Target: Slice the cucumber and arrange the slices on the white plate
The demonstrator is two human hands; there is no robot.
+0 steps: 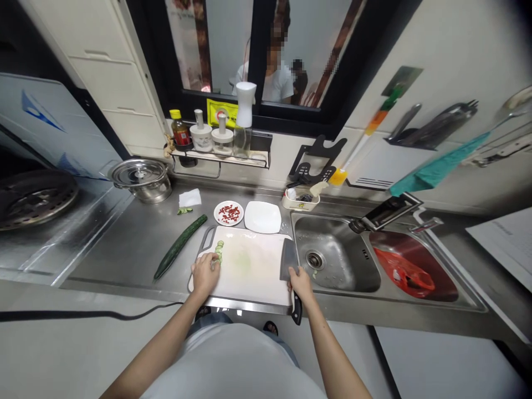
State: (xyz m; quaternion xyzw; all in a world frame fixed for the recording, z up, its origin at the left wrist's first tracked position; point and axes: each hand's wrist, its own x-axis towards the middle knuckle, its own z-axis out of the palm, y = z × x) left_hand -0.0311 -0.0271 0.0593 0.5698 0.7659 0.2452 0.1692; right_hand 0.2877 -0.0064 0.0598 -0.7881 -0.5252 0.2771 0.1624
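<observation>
A white cutting board (253,277) lies on the steel counter. At its left side my left hand (205,274) rests with bent fingers against a short row of cucumber slices (220,246); whether it pinches one is too small to tell. My right hand (300,284) is closed on a cleaver at the board's right edge, its blade (288,257) on the board and its black handle (296,307) pointing toward my body. A whole dark green cucumber (180,246) lies left of the board. Behind the board are a plate of red pieces (228,213) and a white square plate (262,216).
To the right is a double sink (336,252), a red bag (405,274) in its far basin. A steel pot (143,180) stands back left, near a white paper (190,198). A wall shelf (233,158) holds bottles and jars. A caddy (301,200) sits behind the sink.
</observation>
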